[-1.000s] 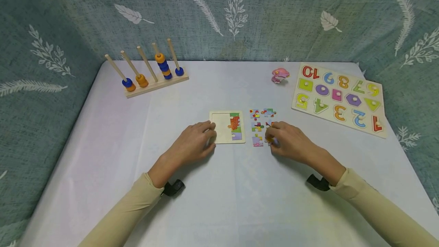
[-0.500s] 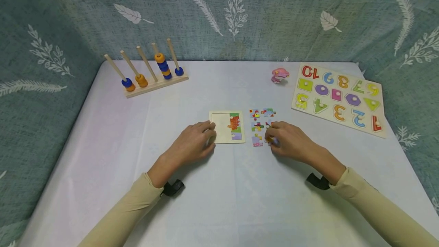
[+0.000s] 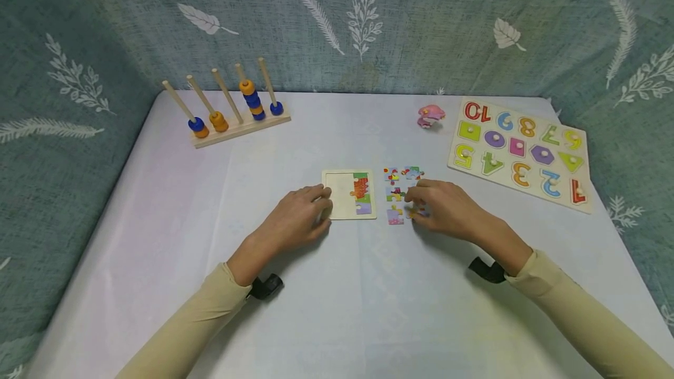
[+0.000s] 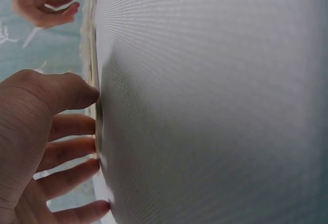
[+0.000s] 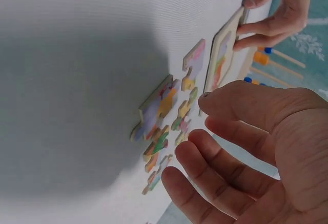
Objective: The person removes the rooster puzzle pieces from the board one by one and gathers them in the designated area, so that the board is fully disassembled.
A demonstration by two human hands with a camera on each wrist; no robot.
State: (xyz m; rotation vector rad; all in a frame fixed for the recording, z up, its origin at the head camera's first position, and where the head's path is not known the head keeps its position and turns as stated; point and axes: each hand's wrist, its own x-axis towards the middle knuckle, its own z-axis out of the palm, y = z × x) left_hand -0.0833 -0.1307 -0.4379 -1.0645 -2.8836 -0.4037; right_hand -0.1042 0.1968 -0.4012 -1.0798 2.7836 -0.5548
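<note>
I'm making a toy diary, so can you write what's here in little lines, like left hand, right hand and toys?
Left hand: touches the left edge of the frame
Right hand: over the loose pieces, gripping none
Frame: fitted pieces along its right side
Loose pieces: right of the frame
Back left: bead rack
Back right: pink toy, number board

Through the head camera I see grey-green walls (image 3: 421, 51) enclosing the far edge and both sides, printed with white leaves (image 3: 508, 34) and fronds (image 3: 314, 11). I look down on a pale worktop (image 3: 337, 303), softly lit, tinged faintly lilac on the left and yellowish toward the near right.
</note>
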